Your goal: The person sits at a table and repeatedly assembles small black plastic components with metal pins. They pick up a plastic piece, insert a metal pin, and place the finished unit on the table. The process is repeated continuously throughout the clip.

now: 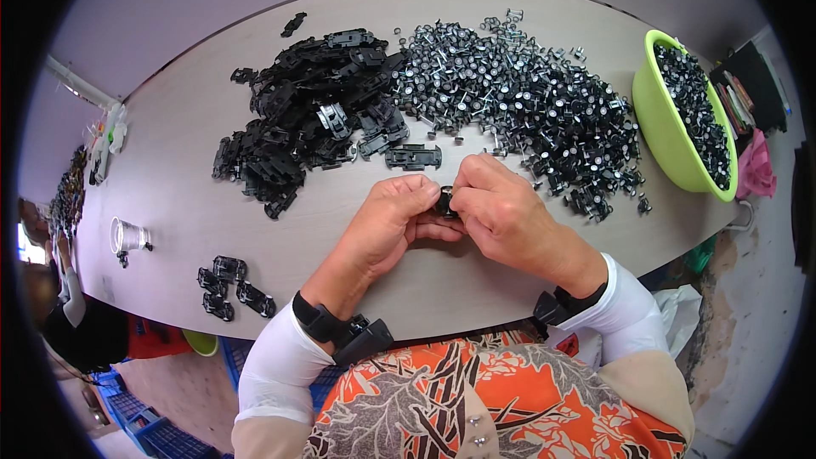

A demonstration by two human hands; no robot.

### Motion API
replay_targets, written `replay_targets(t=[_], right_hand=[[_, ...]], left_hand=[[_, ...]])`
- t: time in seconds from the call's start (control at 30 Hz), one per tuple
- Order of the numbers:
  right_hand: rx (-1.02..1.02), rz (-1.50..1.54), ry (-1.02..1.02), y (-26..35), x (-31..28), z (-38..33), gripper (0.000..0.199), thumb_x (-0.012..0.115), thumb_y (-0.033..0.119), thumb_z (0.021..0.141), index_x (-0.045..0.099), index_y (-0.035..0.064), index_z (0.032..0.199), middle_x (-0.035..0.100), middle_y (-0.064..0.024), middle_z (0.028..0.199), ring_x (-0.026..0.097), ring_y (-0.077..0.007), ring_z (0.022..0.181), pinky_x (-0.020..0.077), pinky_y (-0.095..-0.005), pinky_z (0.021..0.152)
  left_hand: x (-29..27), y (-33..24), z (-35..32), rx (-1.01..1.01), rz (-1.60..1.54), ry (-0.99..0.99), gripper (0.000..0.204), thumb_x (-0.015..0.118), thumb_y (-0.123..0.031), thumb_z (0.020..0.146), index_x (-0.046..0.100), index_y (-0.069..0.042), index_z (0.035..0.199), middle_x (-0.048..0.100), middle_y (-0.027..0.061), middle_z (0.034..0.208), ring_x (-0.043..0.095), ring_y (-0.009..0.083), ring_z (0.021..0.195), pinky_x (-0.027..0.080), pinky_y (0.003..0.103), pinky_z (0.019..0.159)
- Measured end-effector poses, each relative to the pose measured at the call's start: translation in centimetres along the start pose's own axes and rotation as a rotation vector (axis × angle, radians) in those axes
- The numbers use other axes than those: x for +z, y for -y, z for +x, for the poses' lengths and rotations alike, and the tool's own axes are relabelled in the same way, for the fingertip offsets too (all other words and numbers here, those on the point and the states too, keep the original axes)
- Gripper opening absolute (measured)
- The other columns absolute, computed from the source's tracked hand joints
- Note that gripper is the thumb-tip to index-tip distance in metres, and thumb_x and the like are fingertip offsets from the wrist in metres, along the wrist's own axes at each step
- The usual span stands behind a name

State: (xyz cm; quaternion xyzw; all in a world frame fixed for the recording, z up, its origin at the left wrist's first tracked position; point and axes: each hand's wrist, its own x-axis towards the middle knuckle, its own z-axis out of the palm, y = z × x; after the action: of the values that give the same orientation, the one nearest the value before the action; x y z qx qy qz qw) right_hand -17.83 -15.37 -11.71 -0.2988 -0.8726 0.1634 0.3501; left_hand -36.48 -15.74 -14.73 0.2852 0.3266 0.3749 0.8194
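Left hand and right hand together clasp one black part; four black chassis lie leftward.

This looks like an assembly workshop: black chassis-like parts lie heaped on the table beyond the left hand; small wheel pieces spread past the right hand; a green tub brims with more, farther right; another person shows well left of both.
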Motion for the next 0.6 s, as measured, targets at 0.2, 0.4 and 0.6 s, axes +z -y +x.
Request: replay_targets(t=[0.2, 0.4, 0.6], right_hand=[[0.006, 0.056, -0.036, 0.1, 0.7, -0.5, 0.023, 0.061, -0.009, 0.067, 0.06, 0.0012, 0.087, 0.05, -0.0102, 0.081, 0.053, -0.0285, 0.074, 0.0452, -0.0366, 0.061], [-0.033, 0.161, -0.059, 1.1, 2.1, -1.0, 0.039, 0.061, -0.011, 0.065, 0.059, 0.0024, 0.102, 0.053, -0.0101, 0.083, 0.056, -0.0279, 0.075, 0.0475, -0.0356, 0.062], [-0.041, 0.325, -0.014, 0.0, 0.7, -0.7, 0.032, 0.06, -0.009, 0.07, 0.059, 0.0008, 0.101, 0.06, -0.013, 0.095, 0.061, -0.0307, 0.086, 0.0517, -0.037, 0.071]], left_hand=[[0.4, 0.1, -0.6, 0.033, 0.092, -0.018, 0.021, 0.055, -0.019, 0.097, 0.058, -0.001, 0.085, 0.066, 0.0113, 0.085, 0.068, 0.0205, 0.076, 0.059, 0.035, 0.072], [0.3, 0.6, -2.0, 0.063, 0.195, -0.076, 0.019, 0.069, -0.009, 0.084, 0.051, -0.005, 0.077, 0.062, 0.008, 0.077, 0.062, 0.0158, 0.064, 0.053, 0.027, 0.059], [-0.9, -0.3, -5.1, 0.149, 0.309, -0.26, 0.022, 0.071, -0.002, 0.077, 0.05, -0.006, 0.077, 0.059, 0.0034, 0.072, 0.054, 0.0087, 0.054, 0.041, 0.02, 0.047]])
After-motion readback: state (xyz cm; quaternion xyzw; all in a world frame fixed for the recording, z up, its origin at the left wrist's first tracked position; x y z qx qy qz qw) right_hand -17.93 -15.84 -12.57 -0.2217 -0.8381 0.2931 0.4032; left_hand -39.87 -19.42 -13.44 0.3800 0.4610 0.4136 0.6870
